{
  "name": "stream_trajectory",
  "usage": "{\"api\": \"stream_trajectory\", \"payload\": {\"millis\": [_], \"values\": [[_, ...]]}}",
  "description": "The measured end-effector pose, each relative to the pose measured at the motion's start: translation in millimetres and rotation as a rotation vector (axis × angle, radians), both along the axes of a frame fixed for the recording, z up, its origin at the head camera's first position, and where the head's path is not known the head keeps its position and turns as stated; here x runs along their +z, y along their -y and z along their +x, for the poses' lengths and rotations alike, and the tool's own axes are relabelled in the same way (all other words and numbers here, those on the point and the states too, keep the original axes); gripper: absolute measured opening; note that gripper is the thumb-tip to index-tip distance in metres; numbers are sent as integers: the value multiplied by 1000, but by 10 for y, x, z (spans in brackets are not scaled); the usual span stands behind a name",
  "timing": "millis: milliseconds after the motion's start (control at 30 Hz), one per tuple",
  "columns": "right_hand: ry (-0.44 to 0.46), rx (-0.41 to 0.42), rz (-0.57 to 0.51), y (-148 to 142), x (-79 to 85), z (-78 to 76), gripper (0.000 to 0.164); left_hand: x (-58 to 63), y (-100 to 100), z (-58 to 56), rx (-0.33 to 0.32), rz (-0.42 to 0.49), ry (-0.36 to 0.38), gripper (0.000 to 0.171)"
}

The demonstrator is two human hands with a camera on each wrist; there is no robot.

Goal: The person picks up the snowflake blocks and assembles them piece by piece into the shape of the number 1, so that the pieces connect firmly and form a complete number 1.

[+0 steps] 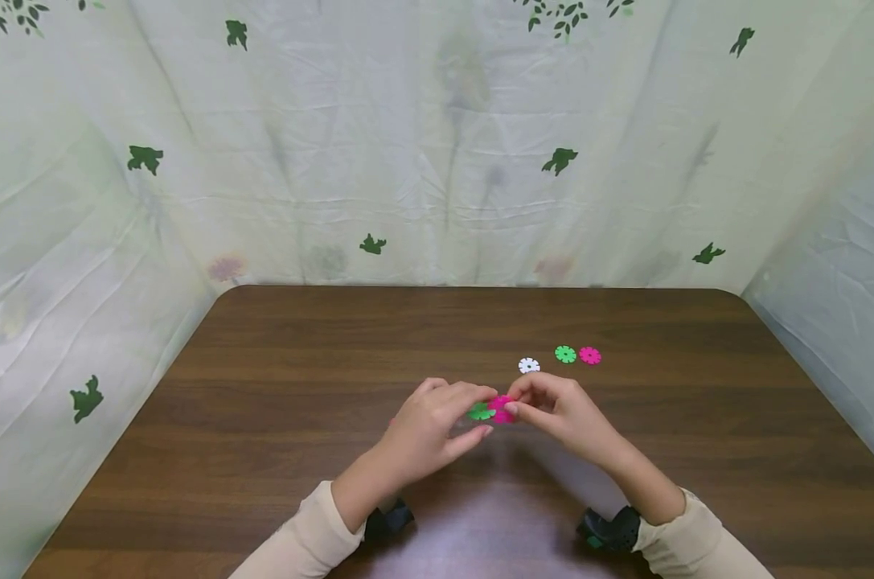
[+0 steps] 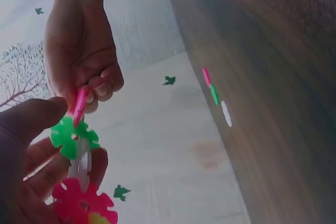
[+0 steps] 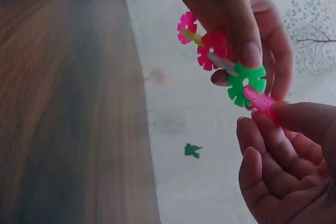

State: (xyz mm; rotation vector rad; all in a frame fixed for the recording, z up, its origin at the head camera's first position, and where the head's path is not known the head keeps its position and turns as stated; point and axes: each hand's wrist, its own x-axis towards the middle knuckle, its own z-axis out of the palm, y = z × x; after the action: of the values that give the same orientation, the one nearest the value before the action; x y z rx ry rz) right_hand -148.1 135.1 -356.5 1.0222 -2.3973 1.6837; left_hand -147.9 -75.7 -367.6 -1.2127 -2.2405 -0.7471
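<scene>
My left hand [image 1: 429, 418] holds a chain of notched plastic snowflake discs, its thumb on the green disc [image 3: 255, 77] and fingers behind. Along the chain from that disc come a white disc [image 3: 223, 64], a pink disc [image 3: 218, 40], a yellow disc [image 3: 191, 37] and another pink one at the far end. Between thumb and index finger, my right hand [image 1: 567, 410] pinches a separate pink disc [image 1: 504, 410]. In the right wrist view its edge meets the green disc, the two standing crosswise. Both hands are close together above the table.
Beyond my hands, a white disc [image 1: 529, 366], a green disc [image 1: 565, 354] and a pink disc [image 1: 590, 355] lie flat on the brown wooden table [image 1: 321, 338]. A pale curtain [image 1: 408, 161] with green leaf and bird shapes hangs behind the table's back edge.
</scene>
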Motion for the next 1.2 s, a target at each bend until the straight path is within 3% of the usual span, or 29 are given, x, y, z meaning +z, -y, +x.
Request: {"api": "stream_trajectory", "payload": {"millis": [200,467,867,1067,1200], "values": [[120,4,-66,-5,-155,-60,6,-27,-39,30,49,6,-21,40],[255,53,-136,52,-177,-45,11,-65,-56,26,113,7,-55,34],[4,-129,1,-86,-92,-120,32,-70,-21,-19,148,41,-46,31],[-43,-247,30,-189,41,-170,46,-52,-10,-13,150,48,-51,30],[-40,-310,50,-345,-100,-322,56,-51,-4,-16,141,52,-61,30]]}}
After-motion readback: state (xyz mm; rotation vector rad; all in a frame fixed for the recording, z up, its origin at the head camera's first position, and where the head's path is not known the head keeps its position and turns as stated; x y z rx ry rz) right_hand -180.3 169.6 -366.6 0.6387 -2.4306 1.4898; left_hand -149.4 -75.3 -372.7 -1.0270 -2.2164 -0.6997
